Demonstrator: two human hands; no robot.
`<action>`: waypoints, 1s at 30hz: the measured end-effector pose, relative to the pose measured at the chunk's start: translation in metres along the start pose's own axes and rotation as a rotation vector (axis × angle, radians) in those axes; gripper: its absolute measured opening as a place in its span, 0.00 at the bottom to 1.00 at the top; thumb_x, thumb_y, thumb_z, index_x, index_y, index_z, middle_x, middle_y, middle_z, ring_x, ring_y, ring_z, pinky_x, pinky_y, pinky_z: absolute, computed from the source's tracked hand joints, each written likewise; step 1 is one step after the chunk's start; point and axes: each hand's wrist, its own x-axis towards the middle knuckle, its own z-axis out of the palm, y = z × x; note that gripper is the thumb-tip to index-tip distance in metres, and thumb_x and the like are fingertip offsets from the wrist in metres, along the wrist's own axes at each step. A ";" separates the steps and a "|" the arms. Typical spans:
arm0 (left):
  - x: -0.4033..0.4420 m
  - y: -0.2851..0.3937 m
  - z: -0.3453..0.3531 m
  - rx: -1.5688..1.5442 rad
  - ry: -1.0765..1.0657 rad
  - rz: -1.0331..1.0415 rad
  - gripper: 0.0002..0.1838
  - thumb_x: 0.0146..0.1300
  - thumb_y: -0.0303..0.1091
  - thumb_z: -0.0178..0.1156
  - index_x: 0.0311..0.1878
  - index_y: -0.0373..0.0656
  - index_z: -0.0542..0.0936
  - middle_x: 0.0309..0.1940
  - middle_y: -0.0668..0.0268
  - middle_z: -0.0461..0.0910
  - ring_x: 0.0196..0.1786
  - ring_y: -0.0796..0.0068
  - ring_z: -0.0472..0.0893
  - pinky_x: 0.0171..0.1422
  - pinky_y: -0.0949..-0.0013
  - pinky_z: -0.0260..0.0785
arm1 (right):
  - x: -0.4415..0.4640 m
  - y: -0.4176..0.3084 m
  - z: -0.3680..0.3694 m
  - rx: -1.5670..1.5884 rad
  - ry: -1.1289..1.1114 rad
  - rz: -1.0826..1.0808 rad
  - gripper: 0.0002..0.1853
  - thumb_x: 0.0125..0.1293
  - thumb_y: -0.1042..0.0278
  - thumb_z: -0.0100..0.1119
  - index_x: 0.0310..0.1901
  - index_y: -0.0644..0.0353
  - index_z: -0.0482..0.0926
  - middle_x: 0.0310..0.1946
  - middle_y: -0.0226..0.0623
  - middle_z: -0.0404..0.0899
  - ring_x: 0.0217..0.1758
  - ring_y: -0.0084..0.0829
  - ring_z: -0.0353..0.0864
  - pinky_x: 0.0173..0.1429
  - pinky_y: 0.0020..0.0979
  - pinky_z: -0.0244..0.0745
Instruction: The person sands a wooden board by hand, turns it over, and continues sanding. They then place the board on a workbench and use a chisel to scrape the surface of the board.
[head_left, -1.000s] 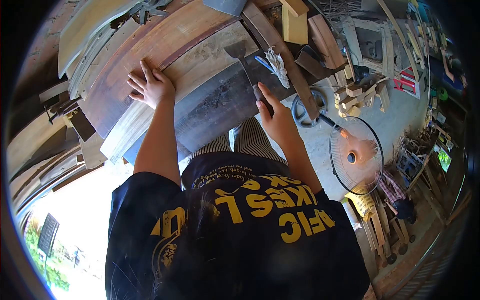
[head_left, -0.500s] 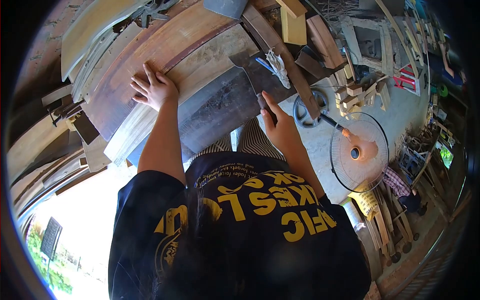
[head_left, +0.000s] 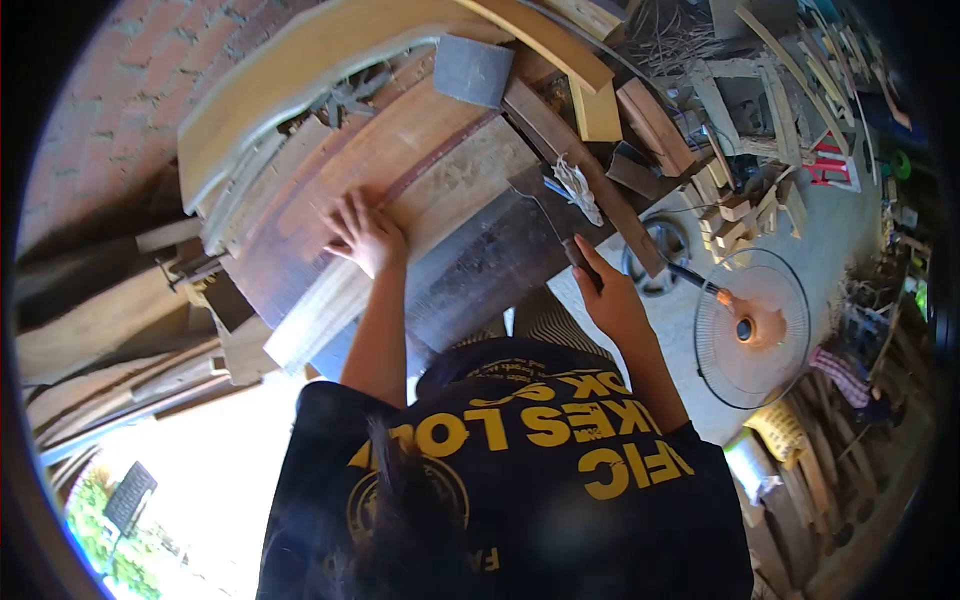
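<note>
My left hand [head_left: 370, 240] lies with its fingers spread on the reddish-brown wooden board [head_left: 290, 235], its palm close to a paler plank [head_left: 465, 175]. My right hand [head_left: 612, 300] is closed around the dark handle of a putty knife [head_left: 578, 256]. Its thin blade reaches over the dark, stained board [head_left: 470, 255] nearest my body, and blends into that surface, so the blade's outline is hard to make out. Beside the blade, a whitish frayed bundle [head_left: 577, 190] rests with something blue against it. A curved grey sheet [head_left: 474, 72] lies at the far end of the boards.
A standing fan [head_left: 752, 330] is at my right, with its round base [head_left: 655, 255] on the floor. A thick wooden beam [head_left: 580, 175] borders the boards on the right. Wood offcuts [head_left: 735, 210] are piled beyond it. At the upper left is a brick wall [head_left: 150, 110].
The view has tilted, so the boards, fan and both hands appear lower and further right. My left hand stays spread on the boards; my right hand keeps hold of the putty knife.
</note>
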 end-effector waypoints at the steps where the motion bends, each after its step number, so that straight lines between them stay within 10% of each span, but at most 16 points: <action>1: 0.002 0.002 -0.006 -0.030 -0.069 0.152 0.27 0.65 0.43 0.49 0.68 0.66 0.64 0.72 0.68 0.56 0.75 0.56 0.48 0.67 0.25 0.28 | -0.003 0.000 0.000 -0.007 0.006 0.010 0.26 0.66 0.57 0.53 0.66 0.38 0.64 0.38 0.55 0.80 0.42 0.57 0.78 0.43 0.48 0.75; 5: 0.006 0.046 0.008 0.055 -0.070 0.783 0.26 0.64 0.52 0.50 0.66 0.70 0.65 0.72 0.69 0.54 0.76 0.57 0.46 0.65 0.22 0.18 | -0.024 -0.005 -0.002 0.092 0.000 0.120 0.25 0.66 0.56 0.53 0.66 0.39 0.66 0.40 0.54 0.80 0.43 0.56 0.79 0.45 0.46 0.75; 16: 0.021 0.100 -0.008 0.051 -0.187 0.899 0.28 0.66 0.65 0.38 0.69 0.79 0.58 0.76 0.68 0.40 0.77 0.54 0.35 0.63 0.21 0.15 | -0.034 -0.009 0.015 0.220 0.096 0.090 0.25 0.67 0.56 0.52 0.65 0.43 0.66 0.42 0.54 0.80 0.42 0.56 0.79 0.45 0.44 0.76; 23: -0.015 0.063 -0.020 0.147 -0.236 0.797 0.27 0.69 0.61 0.36 0.71 0.78 0.54 0.75 0.67 0.44 0.77 0.55 0.36 0.63 0.21 0.17 | -0.018 -0.020 0.019 0.109 0.018 0.107 0.25 0.68 0.58 0.51 0.66 0.46 0.65 0.35 0.56 0.80 0.36 0.55 0.80 0.41 0.43 0.75; 26: -0.020 0.042 -0.035 0.160 -0.436 0.470 0.28 0.70 0.58 0.36 0.72 0.70 0.53 0.76 0.65 0.40 0.77 0.58 0.33 0.67 0.27 0.15 | -0.017 -0.019 0.019 0.064 0.003 0.115 0.25 0.68 0.57 0.51 0.66 0.45 0.65 0.33 0.56 0.80 0.34 0.55 0.80 0.38 0.43 0.74; 30: 0.002 -0.014 0.006 0.026 -0.007 -0.115 0.35 0.68 0.56 0.41 0.74 0.55 0.48 0.76 0.59 0.39 0.77 0.57 0.35 0.68 0.26 0.23 | -0.017 -0.024 0.010 0.004 -0.089 0.169 0.25 0.68 0.58 0.51 0.66 0.43 0.65 0.36 0.55 0.81 0.37 0.55 0.81 0.42 0.42 0.76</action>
